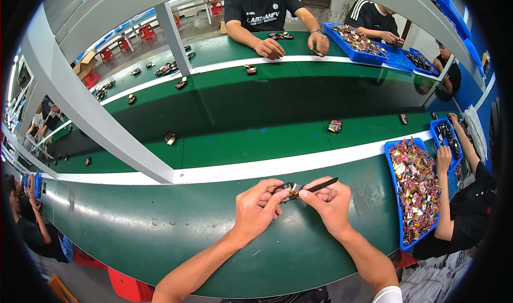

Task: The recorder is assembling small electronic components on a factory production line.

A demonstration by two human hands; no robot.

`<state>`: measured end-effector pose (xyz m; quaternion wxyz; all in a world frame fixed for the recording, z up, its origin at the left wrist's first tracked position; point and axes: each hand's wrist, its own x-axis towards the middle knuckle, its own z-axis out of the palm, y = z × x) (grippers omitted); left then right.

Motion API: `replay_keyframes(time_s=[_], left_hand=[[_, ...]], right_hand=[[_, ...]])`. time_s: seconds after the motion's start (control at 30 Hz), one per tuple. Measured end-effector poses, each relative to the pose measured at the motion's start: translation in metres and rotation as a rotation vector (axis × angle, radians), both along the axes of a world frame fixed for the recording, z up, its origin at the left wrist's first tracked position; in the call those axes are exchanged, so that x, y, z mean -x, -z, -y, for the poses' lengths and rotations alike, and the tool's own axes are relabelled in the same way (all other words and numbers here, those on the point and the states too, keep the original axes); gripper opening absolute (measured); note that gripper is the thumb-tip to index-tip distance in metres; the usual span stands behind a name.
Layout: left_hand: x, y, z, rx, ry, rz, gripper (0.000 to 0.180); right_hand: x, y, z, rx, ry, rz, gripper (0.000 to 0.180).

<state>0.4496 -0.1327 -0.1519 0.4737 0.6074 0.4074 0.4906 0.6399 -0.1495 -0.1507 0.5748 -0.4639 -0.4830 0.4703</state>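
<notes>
A green desk [160, 212] curves across the lower frame, a blue tray [394, 188] heaped with red, yellow and silver pieces [414, 193] at right. Beyond it, small parts [335, 126] lie scattered along a green belt [256, 148]; a far desk [214, 56], upper center, bears dark clusters [166, 69] and another tray [355, 53].

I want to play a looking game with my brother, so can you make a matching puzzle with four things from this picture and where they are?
1. slim black stick-shaped piece
2. large blue plastic tray heaped with small shiny bits
3. red plastic stool
4. brown cardboard box

A. far upper left
B. on the near green table, right side
C. lower left, below the table's edge
D. in the person's right hand

Pairs: 1-D, 2-B, 3-C, 4-A
</notes>
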Motion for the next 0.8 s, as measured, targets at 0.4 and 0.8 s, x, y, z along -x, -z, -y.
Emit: replay_keyframes(time_s=[0.4,0.8], left_hand=[[0.002,0.003,-0.001,0.004,0.038,0.014,0.024],[0.002,0.003,-0.001,0.042,0.070,0.116,0.026]], right_hand=[[0.003,-0.010,-0.001,0.109,-0.009,-0.130,0.011],[-0.003,-0.027,0.000,0.286,-0.057,-0.171,0.011]])
